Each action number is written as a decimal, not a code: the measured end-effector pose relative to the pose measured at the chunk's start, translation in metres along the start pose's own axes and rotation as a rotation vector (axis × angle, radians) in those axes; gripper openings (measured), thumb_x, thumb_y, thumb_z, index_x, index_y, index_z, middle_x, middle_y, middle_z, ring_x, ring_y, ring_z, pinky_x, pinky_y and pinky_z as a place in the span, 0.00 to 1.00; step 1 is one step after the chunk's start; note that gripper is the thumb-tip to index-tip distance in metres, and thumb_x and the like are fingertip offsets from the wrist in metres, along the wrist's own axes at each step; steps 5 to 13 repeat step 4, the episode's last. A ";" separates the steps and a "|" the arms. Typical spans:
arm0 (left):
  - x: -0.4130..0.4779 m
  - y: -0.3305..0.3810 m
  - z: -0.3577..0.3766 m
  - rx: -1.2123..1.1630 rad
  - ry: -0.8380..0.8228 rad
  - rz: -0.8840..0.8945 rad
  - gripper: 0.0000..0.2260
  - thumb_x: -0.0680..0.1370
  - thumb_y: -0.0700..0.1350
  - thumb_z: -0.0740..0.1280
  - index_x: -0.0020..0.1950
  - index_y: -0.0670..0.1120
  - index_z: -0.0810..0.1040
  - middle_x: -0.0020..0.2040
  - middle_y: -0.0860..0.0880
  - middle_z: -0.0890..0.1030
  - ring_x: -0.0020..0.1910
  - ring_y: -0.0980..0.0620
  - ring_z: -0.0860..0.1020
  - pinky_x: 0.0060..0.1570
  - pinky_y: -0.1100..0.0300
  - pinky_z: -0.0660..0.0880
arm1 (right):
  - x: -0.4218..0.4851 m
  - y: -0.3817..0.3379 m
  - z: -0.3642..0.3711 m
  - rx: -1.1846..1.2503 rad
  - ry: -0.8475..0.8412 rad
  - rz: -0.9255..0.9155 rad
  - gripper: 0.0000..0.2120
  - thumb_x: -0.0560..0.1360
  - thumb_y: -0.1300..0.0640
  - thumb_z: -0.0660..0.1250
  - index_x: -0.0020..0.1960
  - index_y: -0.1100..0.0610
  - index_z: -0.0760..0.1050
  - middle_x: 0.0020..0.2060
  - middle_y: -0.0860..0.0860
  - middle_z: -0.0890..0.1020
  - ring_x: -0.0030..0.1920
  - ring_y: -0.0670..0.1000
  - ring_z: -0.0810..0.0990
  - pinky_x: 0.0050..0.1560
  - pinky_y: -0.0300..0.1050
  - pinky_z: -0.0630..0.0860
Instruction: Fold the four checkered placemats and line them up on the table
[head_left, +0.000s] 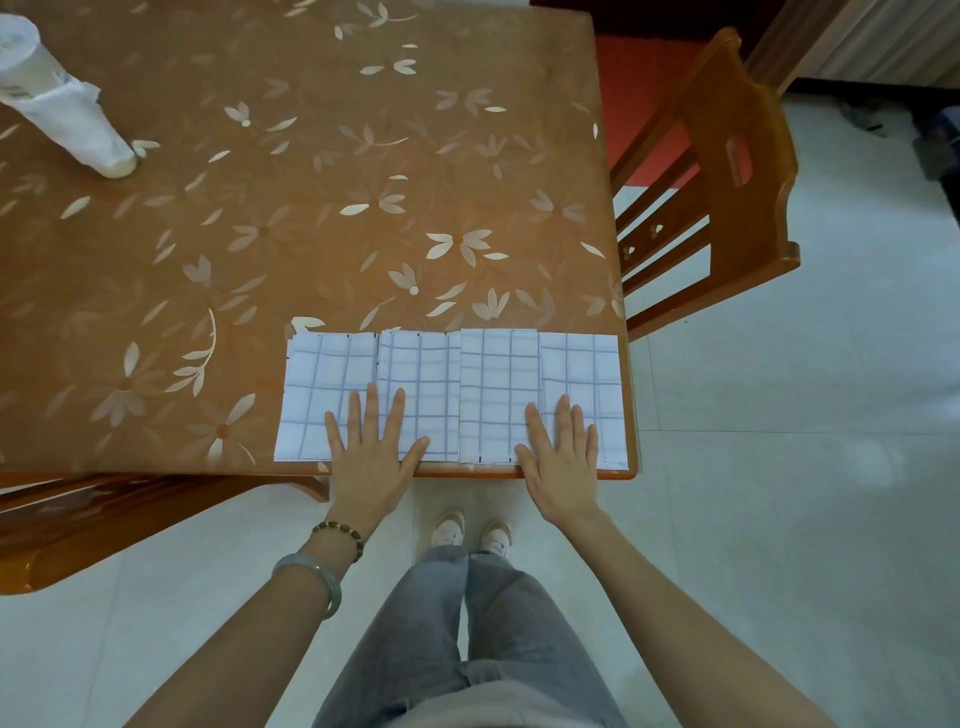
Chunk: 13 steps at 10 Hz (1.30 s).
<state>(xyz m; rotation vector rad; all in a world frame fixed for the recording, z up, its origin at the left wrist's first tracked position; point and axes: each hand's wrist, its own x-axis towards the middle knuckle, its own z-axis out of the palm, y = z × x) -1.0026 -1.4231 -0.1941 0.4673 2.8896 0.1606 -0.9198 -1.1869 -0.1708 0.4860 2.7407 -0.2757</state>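
Placemats (421, 364), folded white blue-checked cloth, lined on brown floral bench (311, 208).
Left hand (371, 457), right hand (561, 460) flat on them, grips wide.

home dining room | floral-covered dining table (322, 156) | wooden chair (727, 171) | tiled floor (779, 467)

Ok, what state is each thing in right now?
Leftmost placemat: folded, flat, left hand on it.
Second placemat: folded, flat, left hand on it.
Third placemat: folded, flat, right hand on it.
Rightmost placemat: folded, flat, right hand on it.
Left hand: open, fingers spread.
Right hand: open, fingers straight.
Paper roll: standing on end.
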 end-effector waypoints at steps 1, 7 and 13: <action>-0.003 0.010 -0.002 0.029 0.003 0.141 0.33 0.79 0.67 0.41 0.78 0.50 0.56 0.78 0.41 0.57 0.77 0.39 0.53 0.73 0.38 0.48 | 0.000 -0.003 0.003 -0.035 -0.016 -0.015 0.33 0.77 0.36 0.30 0.77 0.48 0.50 0.76 0.59 0.52 0.75 0.62 0.50 0.71 0.59 0.45; -0.009 0.019 0.006 0.041 -0.059 0.174 0.33 0.79 0.67 0.42 0.78 0.50 0.57 0.77 0.41 0.61 0.76 0.40 0.56 0.73 0.40 0.46 | 0.001 -0.010 -0.008 0.034 -0.076 -0.005 0.28 0.80 0.41 0.47 0.77 0.48 0.47 0.77 0.57 0.42 0.76 0.60 0.39 0.73 0.57 0.37; -0.009 0.019 0.006 0.041 -0.059 0.174 0.33 0.79 0.67 0.42 0.78 0.50 0.57 0.77 0.41 0.61 0.76 0.40 0.56 0.73 0.40 0.46 | 0.001 -0.010 -0.008 0.034 -0.076 -0.005 0.28 0.80 0.41 0.47 0.77 0.48 0.47 0.77 0.57 0.42 0.76 0.60 0.39 0.73 0.57 0.37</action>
